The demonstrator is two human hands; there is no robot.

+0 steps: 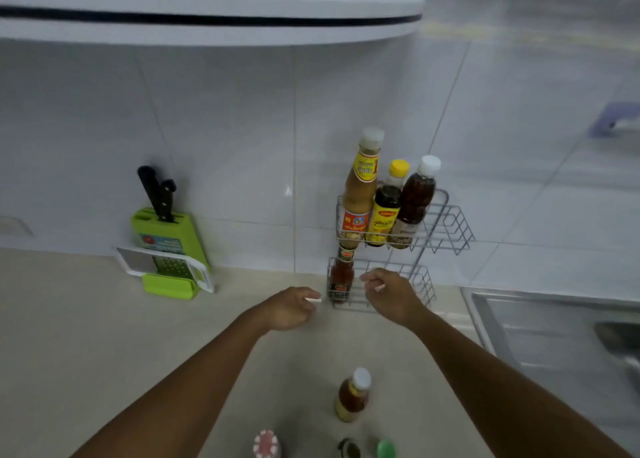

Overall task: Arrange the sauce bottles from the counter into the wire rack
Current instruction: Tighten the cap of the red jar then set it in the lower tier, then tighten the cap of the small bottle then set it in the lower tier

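Note:
A two-tier wire rack point(450, 227) stands against the tiled wall. Its top tier holds a tall tan sauce bottle point(360, 194), a dark yellow-capped bottle point(386, 211) and a dark white-capped bottle point(414, 201). A red sauce bottle point(341, 277) stands at the left of the lower tier. My left hand point(291, 307) hovers just left of the lower tier, fingers loosely curled, holding nothing. My right hand point(389, 293) is in front of the lower tier, just right of the red bottle, fingers apart. A white-capped brown bottle point(351, 397) stands on the counter point(86, 336) near me.
A green knife block point(169, 232) with a grater point(166, 267) leaning on it stands at the left by the wall. A red-white cap point(266, 444), a dark bottle top point(349, 450) and a green cap point(386, 449) show at the bottom edge. A sink point(554, 329) lies at the right.

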